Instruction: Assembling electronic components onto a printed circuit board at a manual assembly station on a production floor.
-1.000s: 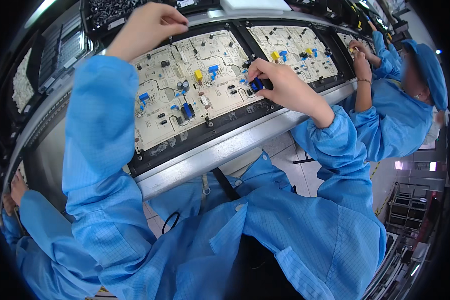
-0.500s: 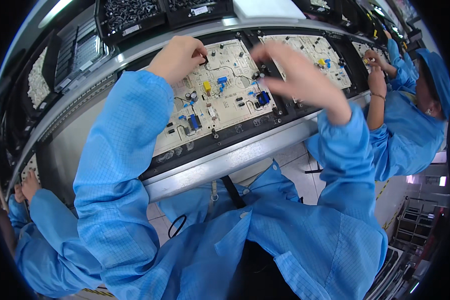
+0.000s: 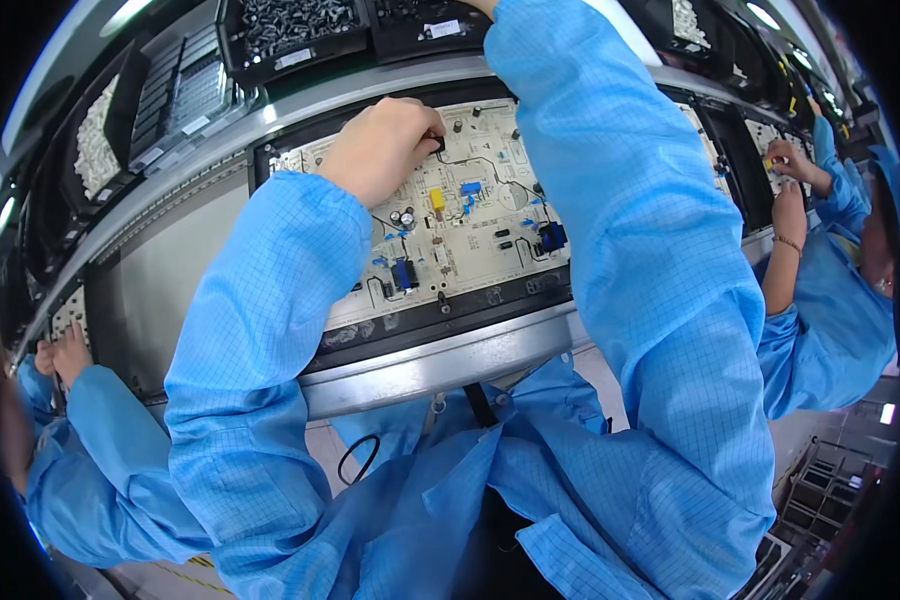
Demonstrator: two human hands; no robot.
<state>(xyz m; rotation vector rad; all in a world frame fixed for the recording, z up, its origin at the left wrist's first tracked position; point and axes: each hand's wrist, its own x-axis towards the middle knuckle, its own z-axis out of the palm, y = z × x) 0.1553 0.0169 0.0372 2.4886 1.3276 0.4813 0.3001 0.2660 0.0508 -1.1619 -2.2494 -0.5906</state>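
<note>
My left hand rests over the upper part of a cream circuit board. Its fingers are pinched on a small black component at the board's surface, partly hidden by the fingertips. Around it the board carries a yellow block part, a blue part, round capacitors and dark wire leads. A black carrier frame holds the board. My right arm stretches forward across the board's right side; only skin at the wrist shows at the top edge, and the hand is beyond the picture.
Black bins of small dark parts stand behind the rail. At the left are a bin of white parts and a grey slotted tray. A metal edge runs in front. Co-workers' hands work on boards at both sides.
My right hand has gone from above the board, up and forward out of view, its sleeve now covering the board's right side. The left hand still pinches the black component; the view has shifted slightly.
</note>
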